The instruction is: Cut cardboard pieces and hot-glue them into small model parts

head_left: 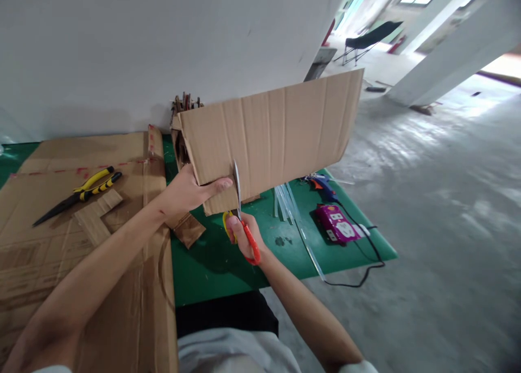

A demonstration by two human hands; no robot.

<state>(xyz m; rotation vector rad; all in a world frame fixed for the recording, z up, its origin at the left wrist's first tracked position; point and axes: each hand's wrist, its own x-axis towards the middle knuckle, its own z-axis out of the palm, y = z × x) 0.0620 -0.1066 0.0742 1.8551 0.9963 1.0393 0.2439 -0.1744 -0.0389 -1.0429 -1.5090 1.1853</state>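
A large piece of cardboard (pixel 280 128) is held up tilted above the green table. My left hand (pixel 191 190) grips its lower left corner, thumb across the front face and the other fingers hidden behind. My right hand (pixel 246 234) is closed around the handles of a pair of scissors (pixel 251 244), one handle red and the other yellow. The blades point upward at the cardboard's lower edge, one blade lying across its front face just right of my left thumb. Whether the other blade is behind the sheet is hidden.
On the green table (pixel 215 275) lie clear glue sticks (pixel 287 202), a blue glue gun (pixel 323 187) and a purple box (pixel 337 223) by a black cord. At left, flat cardboard (pixel 118 297) carries yellow-black pliers (pixel 87 191) and an L-shaped cardboard piece (pixel 97 215). A white wall (pixel 163 47) stands behind.
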